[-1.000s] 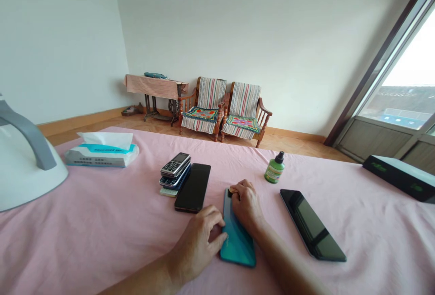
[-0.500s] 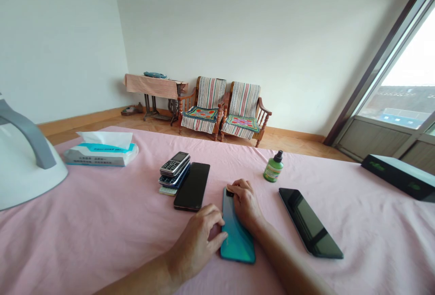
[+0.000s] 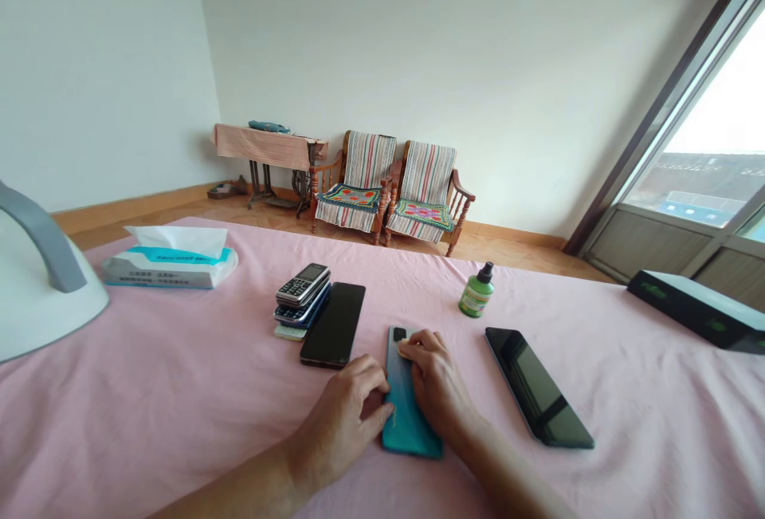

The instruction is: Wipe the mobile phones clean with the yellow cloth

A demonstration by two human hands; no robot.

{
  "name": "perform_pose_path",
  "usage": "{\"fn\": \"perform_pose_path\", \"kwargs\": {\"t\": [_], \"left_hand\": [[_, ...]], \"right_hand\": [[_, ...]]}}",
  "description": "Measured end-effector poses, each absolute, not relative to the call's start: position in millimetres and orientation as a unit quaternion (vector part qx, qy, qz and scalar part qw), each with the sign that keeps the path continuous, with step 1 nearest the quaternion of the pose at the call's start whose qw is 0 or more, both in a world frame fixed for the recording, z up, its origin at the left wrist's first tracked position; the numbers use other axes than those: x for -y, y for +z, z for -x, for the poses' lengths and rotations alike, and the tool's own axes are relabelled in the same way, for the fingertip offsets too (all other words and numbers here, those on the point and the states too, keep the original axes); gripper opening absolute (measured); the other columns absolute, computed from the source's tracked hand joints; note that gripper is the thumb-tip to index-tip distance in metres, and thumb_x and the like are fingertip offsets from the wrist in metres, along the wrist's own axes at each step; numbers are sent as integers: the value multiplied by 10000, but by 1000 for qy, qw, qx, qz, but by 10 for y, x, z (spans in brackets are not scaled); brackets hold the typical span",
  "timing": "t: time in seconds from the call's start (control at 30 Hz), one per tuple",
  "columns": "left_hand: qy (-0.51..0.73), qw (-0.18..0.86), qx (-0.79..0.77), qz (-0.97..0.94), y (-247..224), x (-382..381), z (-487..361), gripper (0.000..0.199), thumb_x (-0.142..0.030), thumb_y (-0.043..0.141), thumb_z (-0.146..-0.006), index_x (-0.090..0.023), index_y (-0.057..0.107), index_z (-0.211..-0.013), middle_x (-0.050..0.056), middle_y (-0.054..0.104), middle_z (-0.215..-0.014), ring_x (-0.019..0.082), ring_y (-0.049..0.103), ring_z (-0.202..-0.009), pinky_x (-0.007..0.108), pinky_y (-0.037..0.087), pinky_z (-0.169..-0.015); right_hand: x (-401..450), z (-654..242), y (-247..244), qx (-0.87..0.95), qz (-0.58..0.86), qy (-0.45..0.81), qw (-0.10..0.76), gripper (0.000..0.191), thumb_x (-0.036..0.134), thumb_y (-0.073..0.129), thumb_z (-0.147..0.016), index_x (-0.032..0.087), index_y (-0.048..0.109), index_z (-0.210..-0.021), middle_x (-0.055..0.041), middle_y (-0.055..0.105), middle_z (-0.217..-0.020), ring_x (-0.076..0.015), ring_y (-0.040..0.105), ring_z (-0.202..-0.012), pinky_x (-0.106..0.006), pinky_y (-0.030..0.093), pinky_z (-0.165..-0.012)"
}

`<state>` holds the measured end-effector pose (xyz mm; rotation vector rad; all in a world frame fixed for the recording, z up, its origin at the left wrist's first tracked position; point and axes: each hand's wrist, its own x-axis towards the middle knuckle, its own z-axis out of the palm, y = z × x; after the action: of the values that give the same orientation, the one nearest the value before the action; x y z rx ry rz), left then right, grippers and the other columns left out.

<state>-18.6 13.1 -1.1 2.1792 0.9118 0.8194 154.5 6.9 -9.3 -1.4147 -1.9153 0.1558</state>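
Observation:
A blue-green smartphone (image 3: 409,423) lies back side up on the pink cloth, its dark camera block at the far end. My left hand (image 3: 352,399) grips it by the left edge, with the thumb resting on its back. Pinched in my right hand (image 3: 435,375) is a small pale pad (image 3: 405,348), mostly covered by the fingers and pressed on the phone's back just below the camera block. A black smartphone (image 3: 335,324) lies left of it, screen up, beside a stack of keypad phones (image 3: 302,286). To the right is another dark-screened phone (image 3: 535,387).
A green spray bottle (image 3: 476,292) stands beyond my right hand. A tissue pack (image 3: 173,268) and a white appliance with a grey handle (image 3: 45,296) are on the left. At the far right lies a black box (image 3: 687,312). Two wooden chairs (image 3: 421,192) stand beyond the table.
My right hand has slid the pale pad from the camera block down onto the phone's back, uncovering the block. My left hand keeps its grip. The whole view has shifted slightly.

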Motion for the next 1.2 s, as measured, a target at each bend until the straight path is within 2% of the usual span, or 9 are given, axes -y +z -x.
{"fn": "perform_pose_path", "kwargs": {"t": [0.17,0.4,0.6,0.73,0.93,1.1,1.2], "left_hand": [[312,324,-346,-823,-20,-144,176,193,-5,613,-725,-187,583,-781,0,573,-878,174,563,-868,251,407,-770],[310,316,-341,-829,-16,-138,195,154,-53,637,-755,-191,598,-811,7,584,-896,184,573,-882,263,418,-788],[315,307,-334,-834,-38,-146,200,180,-52,658,-747,-194,605,-843,14,604,-936,189,580,-917,278,424,-830],[317,307,-330,-835,-33,-143,201,184,-57,667,-743,-196,605,-847,17,607,-951,194,580,-926,285,429,-838],[318,308,-331,-833,-26,-138,204,186,-50,655,-739,-197,605,-841,25,603,-950,199,576,-924,289,435,-838],[321,306,-330,-833,-40,-139,213,172,-61,640,-744,-198,602,-841,26,601,-943,196,579,-903,288,441,-822],[321,306,-329,-834,-37,-138,211,166,-68,635,-745,-199,606,-843,29,605,-944,201,579,-908,291,442,-824]], "right_hand": [[-139,-1395,-60,778,515,67,353,296,-26,468,-819,181,679,-788,-63,587,-900,-194,499,-883,-305,439,-772],[-182,-1671,-145,702,602,49,377,332,-67,456,-717,166,691,-737,-65,579,-792,-199,519,-810,-310,436,-757],[-182,-1817,-177,711,593,47,374,448,-92,408,-699,178,706,-896,-85,597,-936,-211,515,-881,-328,453,-787],[51,-1759,-174,738,554,53,380,455,-63,414,-737,197,698,-980,-81,589,-949,-221,510,-898,-358,468,-802],[607,-1722,-252,782,492,99,369,532,-34,390,-772,234,610,-1176,-89,562,-974,-217,526,-908,-336,503,-759],[802,-1732,-355,801,456,92,377,470,1,397,-806,231,608,-1157,-82,564,-910,-189,544,-803,-281,500,-668],[688,-1732,-266,790,481,111,363,447,-23,408,-778,223,643,-1069,-72,566,-926,-181,554,-837,-264,496,-688]]}}
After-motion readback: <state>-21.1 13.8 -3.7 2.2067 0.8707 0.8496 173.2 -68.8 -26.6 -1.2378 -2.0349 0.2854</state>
